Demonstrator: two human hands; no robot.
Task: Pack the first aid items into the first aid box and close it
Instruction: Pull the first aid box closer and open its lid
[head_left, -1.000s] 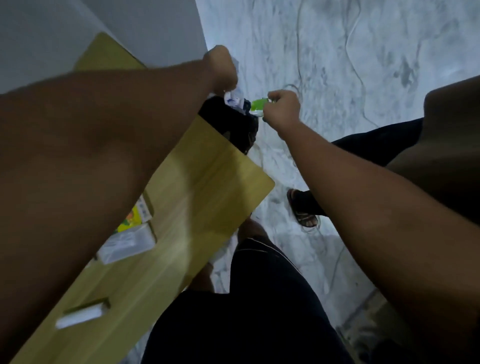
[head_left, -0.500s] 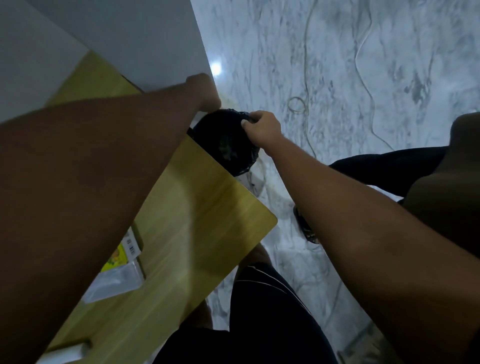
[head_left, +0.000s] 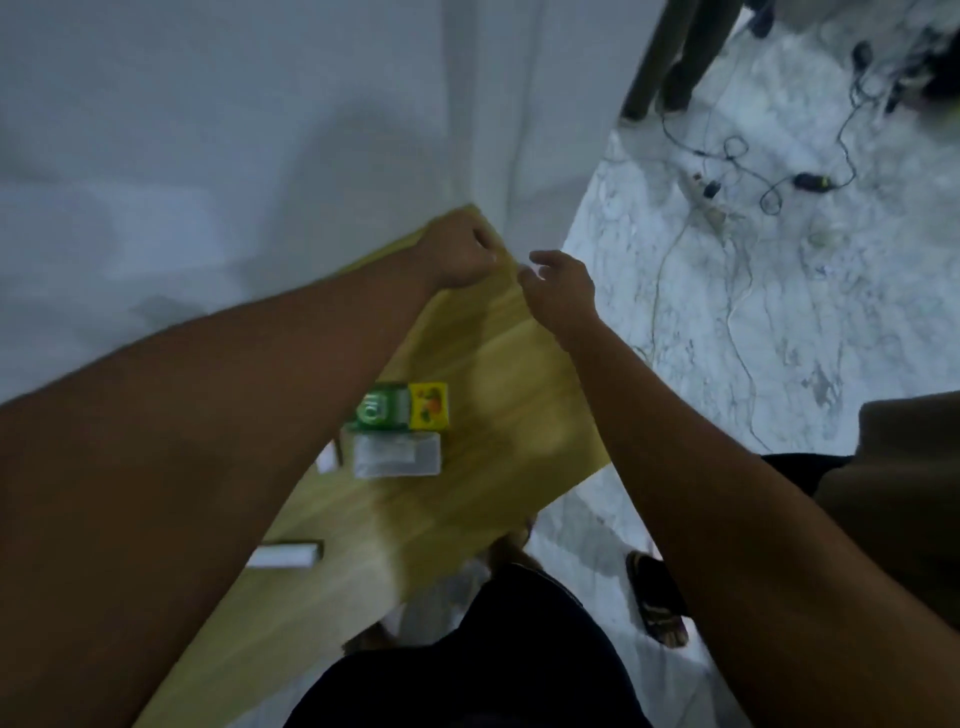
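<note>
- My left hand (head_left: 457, 257) is curled into a loose fist above the far corner of the table (head_left: 519, 374); I see nothing held in it, though the blur keeps me from being sure.
- My right hand (head_left: 563, 291) hangs just beside it, fingers (head_left: 540, 258) half spread and slack, gripping nothing.
- The two hands are close, not touching.
- Mid-table lies a green and yellow box (head_left: 402, 408), flat on the wood.
- Touching its near edge is a clear packet (head_left: 397, 454), also flat.
- A small white piece (head_left: 326, 457) peeks out from under my left forearm, just left of the packet.
- Nearer to me, well apart from those, a white strip (head_left: 283, 556) lies by the forearm.
- I cannot find the first aid box anywhere in view.
- To the right, a marble floor (head_left: 779, 338) with cables (head_left: 737, 171) strewn on it, and a sandal (head_left: 657, 597) beside my knee.
</note>
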